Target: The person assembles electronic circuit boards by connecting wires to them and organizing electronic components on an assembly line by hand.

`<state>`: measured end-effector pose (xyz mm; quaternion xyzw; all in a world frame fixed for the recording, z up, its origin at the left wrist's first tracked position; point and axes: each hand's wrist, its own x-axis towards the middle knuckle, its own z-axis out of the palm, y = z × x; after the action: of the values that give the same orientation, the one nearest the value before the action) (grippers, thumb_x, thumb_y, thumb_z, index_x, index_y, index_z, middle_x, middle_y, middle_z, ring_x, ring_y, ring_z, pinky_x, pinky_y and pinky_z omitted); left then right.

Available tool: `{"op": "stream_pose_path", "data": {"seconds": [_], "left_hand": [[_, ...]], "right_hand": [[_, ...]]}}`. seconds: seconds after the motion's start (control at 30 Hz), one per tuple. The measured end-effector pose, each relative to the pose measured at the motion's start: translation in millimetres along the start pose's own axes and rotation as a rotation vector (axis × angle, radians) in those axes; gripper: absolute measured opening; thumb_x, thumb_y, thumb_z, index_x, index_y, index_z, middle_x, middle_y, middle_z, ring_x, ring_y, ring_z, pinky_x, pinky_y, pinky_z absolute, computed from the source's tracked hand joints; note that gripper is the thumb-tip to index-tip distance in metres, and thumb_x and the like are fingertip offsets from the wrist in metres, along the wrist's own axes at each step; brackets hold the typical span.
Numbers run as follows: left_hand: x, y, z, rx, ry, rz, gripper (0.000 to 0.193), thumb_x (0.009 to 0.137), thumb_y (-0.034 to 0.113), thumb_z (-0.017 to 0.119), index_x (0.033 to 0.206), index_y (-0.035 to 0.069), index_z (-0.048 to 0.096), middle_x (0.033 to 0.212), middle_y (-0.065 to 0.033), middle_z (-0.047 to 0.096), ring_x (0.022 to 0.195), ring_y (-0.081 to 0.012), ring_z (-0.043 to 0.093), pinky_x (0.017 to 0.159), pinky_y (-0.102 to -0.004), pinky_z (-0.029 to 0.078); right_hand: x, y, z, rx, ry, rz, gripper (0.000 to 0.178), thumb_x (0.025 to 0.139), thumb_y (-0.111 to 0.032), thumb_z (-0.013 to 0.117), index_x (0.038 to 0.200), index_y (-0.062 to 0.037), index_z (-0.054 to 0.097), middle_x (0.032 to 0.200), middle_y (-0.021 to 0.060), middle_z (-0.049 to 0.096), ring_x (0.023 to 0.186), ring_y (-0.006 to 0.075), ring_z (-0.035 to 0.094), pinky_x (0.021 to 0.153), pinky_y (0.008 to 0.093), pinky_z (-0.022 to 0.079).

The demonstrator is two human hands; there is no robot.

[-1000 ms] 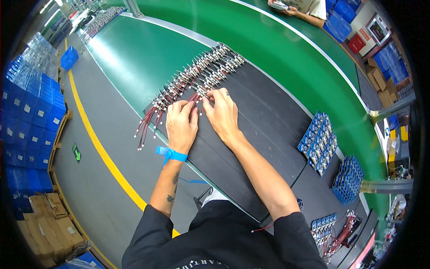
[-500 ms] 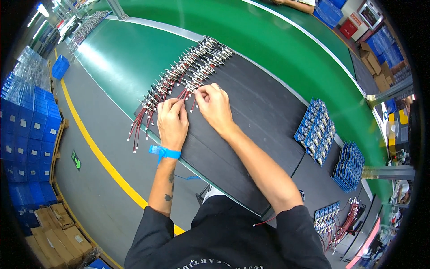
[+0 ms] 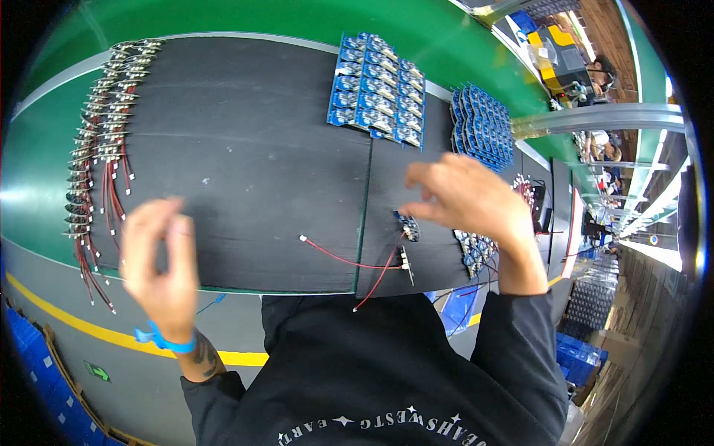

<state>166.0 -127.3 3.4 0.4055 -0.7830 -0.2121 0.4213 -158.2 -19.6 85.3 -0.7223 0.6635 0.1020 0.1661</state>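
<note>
My left hand (image 3: 160,267) hovers over the black mat, slightly blurred, its fingers stretched out with nothing visible between them. Beside it stand rows of small circuit boards (image 3: 111,137) on edge, with dark red wires hanging toward me. My right hand (image 3: 476,199) reaches over the mat with thumb and fingers apart, just above a small blue circuit board (image 3: 410,227). From that board a thin red wire runs toward me. Close by lies another small board (image 3: 405,266), seen edge-on, whose red cable (image 3: 338,258) ends in a white plug.
A blue panel of boards (image 3: 378,93) lies beyond my right hand, and a stack of blue panels (image 3: 480,126) stands to its right. Wired boards (image 3: 476,251) lie under my right wrist. A metal post (image 3: 595,119) crosses at the right.
The view has swung right, so the board rows now sit at far left. Both hands have come away from them and spread apart, the right one over to the loose boards.
</note>
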Motion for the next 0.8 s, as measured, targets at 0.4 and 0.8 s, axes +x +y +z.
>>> {"op": "stream_pose_path", "data": {"seconds": [0.4,0.8], "left_hand": [[-89.6,95.5,118.5,-0.019,-0.665,0.416,0.026,0.08,0.026,0.068,0.093,0.004,0.063,0.088,-0.0067,0.055,0.086,-0.0235,0.054,0.075,-0.0383,0.041],[-46.5,64.6,69.7,-0.375,-0.242,-0.133,0.011,0.085,0.011,0.069,0.08,0.001,0.065,0.066,-0.0095,0.058,0.056,-0.0219,0.059,0.053,-0.0341,0.047]], "right_hand": [[-32.8,1.1,80.3,0.688,0.078,0.334,0.027,0.084,-0.023,0.071,0.091,0.0012,0.062,0.077,0.0168,0.068,0.071,0.0331,0.067,0.063,0.0416,0.051],[50.7,-53.5,40.9,1.106,0.359,0.079,0.015,0.093,-0.005,0.061,0.105,0.0038,0.065,0.085,0.0041,0.062,0.069,0.0084,0.061,0.063,0.0217,0.053]]}}
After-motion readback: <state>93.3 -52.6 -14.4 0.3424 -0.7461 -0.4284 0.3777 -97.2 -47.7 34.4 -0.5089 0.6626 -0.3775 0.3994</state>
